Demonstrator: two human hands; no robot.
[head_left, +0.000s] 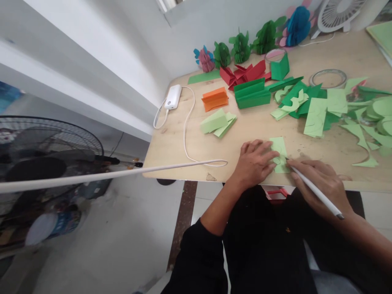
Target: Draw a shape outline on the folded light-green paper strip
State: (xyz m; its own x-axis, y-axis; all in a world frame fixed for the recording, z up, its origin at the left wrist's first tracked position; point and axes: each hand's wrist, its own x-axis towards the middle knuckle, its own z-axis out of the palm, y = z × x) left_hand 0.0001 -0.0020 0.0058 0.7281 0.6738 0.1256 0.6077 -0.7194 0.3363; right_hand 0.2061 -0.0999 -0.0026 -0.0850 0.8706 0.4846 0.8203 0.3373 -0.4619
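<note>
A small light green piece of paper (279, 166) lies at the front edge of the wooden table, with a curved outline drawn on it. My left hand (255, 161) rests flat on the table, its fingers apart and their tips pressing on the paper's left side. In my right hand (326, 181) is a white pen (315, 191), its tip touching the paper's right edge. Further right lies a folded light green piece with drawn curves (315, 117). Light green cut-out scraps (361, 141) are strewn to the right of it.
Folded green paper (252, 94), orange paper (214, 99) and red paper (245, 75) lie further back. Several paper figures (241, 48) line the wall beside a white fan (339, 12). A tape roll (328, 78) lies at the right. A white cable (107, 175) crosses the left from a power bank (173, 96).
</note>
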